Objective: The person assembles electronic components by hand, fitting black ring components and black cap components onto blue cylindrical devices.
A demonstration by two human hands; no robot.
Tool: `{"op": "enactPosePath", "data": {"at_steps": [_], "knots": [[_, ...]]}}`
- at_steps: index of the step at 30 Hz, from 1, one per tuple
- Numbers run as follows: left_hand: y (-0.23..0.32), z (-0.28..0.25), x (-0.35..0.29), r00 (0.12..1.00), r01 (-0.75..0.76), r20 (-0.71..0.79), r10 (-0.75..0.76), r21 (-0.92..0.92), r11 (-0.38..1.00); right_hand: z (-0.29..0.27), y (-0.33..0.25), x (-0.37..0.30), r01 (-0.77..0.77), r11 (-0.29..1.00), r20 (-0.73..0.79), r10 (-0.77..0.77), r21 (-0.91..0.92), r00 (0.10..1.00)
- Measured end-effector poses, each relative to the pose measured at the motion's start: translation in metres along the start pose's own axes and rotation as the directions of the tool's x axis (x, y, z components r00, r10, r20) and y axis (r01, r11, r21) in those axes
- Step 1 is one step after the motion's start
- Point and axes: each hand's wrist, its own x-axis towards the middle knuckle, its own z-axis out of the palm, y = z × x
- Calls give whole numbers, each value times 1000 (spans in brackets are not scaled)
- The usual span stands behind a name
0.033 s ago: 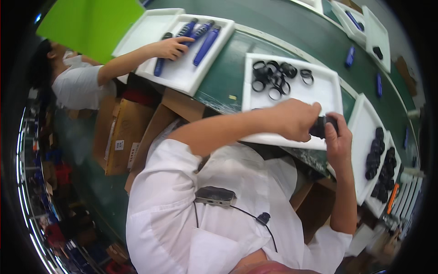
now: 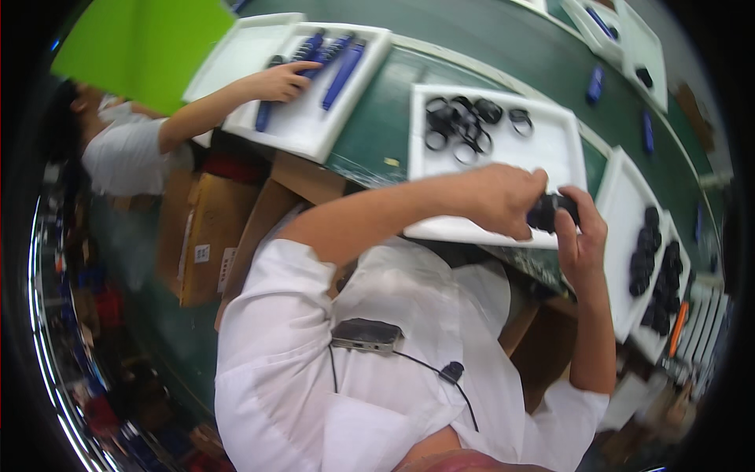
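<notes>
Between my two hands, over the near right part of a white foam tray (image 2: 578,149), is a short black cylindrical part (image 2: 544,212) with a ridged surface. My left hand (image 2: 503,198) is closed around its left end, its fingers mostly hidden behind the back of the hand. From the right, my right hand (image 2: 580,228) grips the other end between thumb and fingers. Farther back in the same tray lies a loose cluster of black rings (image 2: 464,130), with a single black ring (image 2: 521,121) apart on its right.
At left, a co-worker's hand (image 2: 277,82) rests on blue tubes in another white tray (image 2: 334,130). To the right, white trays (image 2: 613,204) hold black parts (image 2: 645,250). Blue tubes (image 2: 595,83) lie on the green table (image 2: 440,67). Cardboard boxes (image 2: 216,228) stand at lower left.
The whole view has shifted slightly, so the trays and table appear a little farther left and higher. Both hands keep hold of the black cylindrical part.
</notes>
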Motion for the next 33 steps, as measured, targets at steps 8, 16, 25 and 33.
{"op": "enactPosePath", "data": {"at_steps": [8,16,25,33], "knots": [[-15,12,10,990,107,-96,-100,71,992,20,16,14,-506,816,217,460,278,861],[-18,15,24,983,149,-149,-110,288,946,0,19,23,-740,618,425,614,264,665],[-14,8,11,997,19,-75,-32,-168,986,-5,14,10,-137,974,40,132,182,990],[-7,12,10,953,133,-278,-121,25,991,-17,9,17,-615,666,372,491,422,788]]}}
